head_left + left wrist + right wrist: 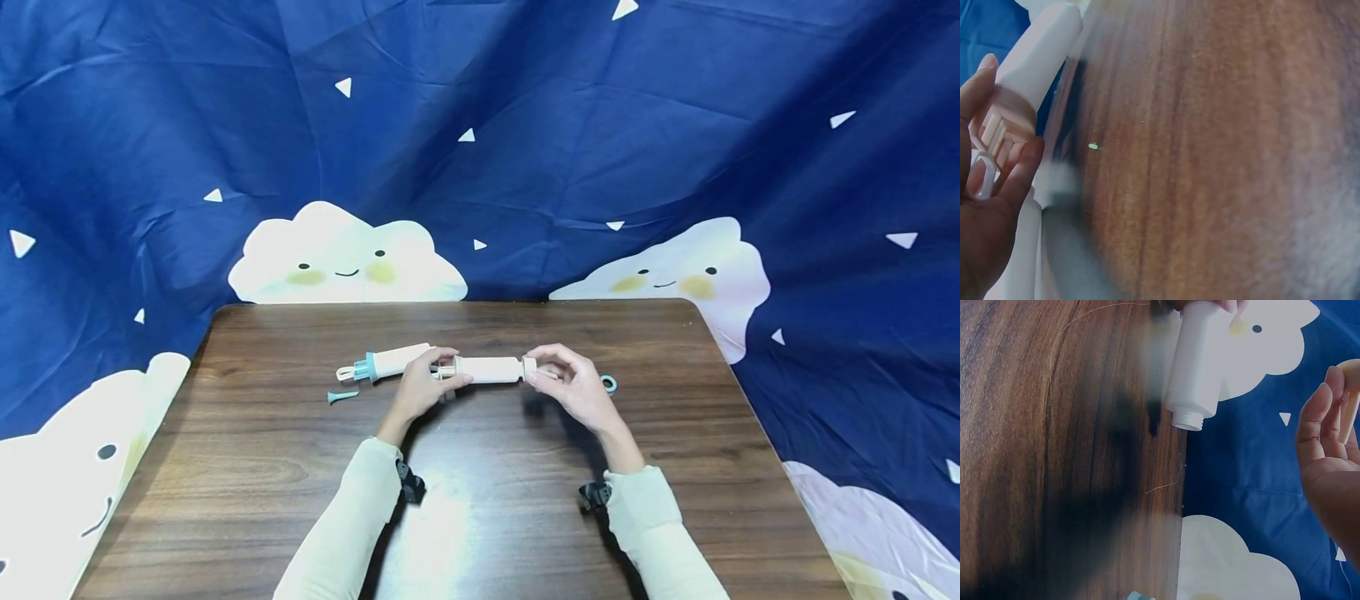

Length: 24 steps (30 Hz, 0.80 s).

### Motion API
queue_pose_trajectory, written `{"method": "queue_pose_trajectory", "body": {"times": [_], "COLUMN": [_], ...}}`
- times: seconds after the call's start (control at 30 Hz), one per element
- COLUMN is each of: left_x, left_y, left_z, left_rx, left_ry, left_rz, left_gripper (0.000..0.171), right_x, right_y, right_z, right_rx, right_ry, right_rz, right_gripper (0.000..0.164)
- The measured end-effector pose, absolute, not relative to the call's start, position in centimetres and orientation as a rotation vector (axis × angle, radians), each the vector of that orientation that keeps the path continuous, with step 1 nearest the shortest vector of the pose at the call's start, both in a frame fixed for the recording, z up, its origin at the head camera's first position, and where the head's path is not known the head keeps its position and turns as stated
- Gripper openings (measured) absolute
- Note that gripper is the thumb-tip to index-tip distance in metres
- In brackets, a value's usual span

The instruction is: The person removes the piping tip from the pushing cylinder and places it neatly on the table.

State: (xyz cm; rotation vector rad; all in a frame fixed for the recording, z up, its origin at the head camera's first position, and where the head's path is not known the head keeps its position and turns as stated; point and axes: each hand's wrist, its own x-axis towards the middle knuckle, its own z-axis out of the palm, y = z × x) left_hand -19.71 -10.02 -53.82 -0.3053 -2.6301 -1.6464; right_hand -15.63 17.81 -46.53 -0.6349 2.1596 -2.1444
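A white syringe-like tube (487,369) lies level above the table. My left hand (422,388) holds it by its peach, ribbed collar (1013,119), with thumb and fingers either side; a pale loop handle (984,175) shows inside that grip. At the other end, the threaded neck (1187,420) is bare in the right wrist view. Between its fingertips my right hand (579,390) pinches a pale cap (529,367) with a thin stem (1349,419). Cap and neck line up closely in the head view; whether they touch I cannot tell.
Left of my left hand lies a second white tube (397,359) with a blue collar and loop handle. A small teal nozzle-like piece (342,397) lies in front of it. Beyond my right hand is a teal ring (608,383). Blue cloth (525,167) hangs behind the wooden table (262,467).
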Motion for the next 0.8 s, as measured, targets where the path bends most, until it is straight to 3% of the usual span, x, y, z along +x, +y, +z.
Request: {"method": "queue_pose_trajectory", "body": {"times": [0.8], "left_x": [-19.2], "left_y": [-10.2], "left_z": [-55.0], "left_rx": [-0.287], "left_ry": [-2.707], "left_rz": [-1.589], "left_gripper": [0.054], "right_x": [-15.8], "right_y": [17.4], "right_z": [-46.6], "right_rx": [-0.6], "right_ry": [2.163], "right_rz": [-2.117], "right_gripper": [0.029]}}
